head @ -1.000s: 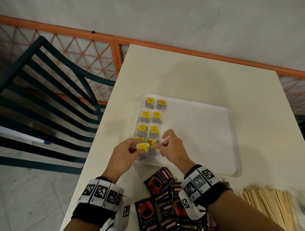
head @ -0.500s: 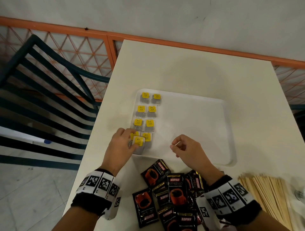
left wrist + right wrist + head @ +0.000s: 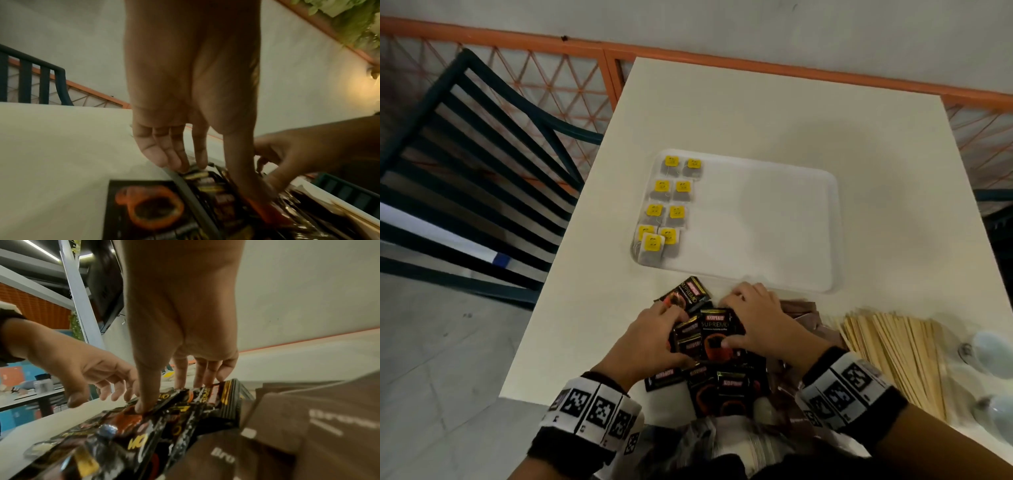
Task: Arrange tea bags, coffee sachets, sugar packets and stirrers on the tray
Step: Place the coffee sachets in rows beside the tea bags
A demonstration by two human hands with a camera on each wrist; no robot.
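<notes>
A white tray [image 3: 756, 222] lies mid-table with several yellow-tagged tea bags [image 3: 676, 212] in two columns along its left side. One tea bag overlaps the nearest pair. In front of the tray is a pile of black coffee sachets [image 3: 717, 329] [image 3: 216, 399] [image 3: 148, 207]. My left hand [image 3: 667, 329] [image 3: 205, 170] grips the pile's left side, thumb on top. My right hand [image 3: 750, 318] [image 3: 174, 395] pinches the top sachets, with its thumb on their face and its fingers over the far edge. Brown sugar packets [image 3: 804, 311] [image 3: 298, 426] and wooden stirrers [image 3: 893, 356] lie to the right.
A dark green slatted chair [image 3: 482, 171] stands left of the table, and an orange railing [image 3: 756, 65] runs behind it. Two pale rounded objects [image 3: 989, 349] sit at the far right. A clear wrapper [image 3: 722, 442] lies at the table's near edge.
Both hands came off the tray and drew back to the coffee sachet pile. The left hand let go of the tea bag, which now lies on the nearest ones.
</notes>
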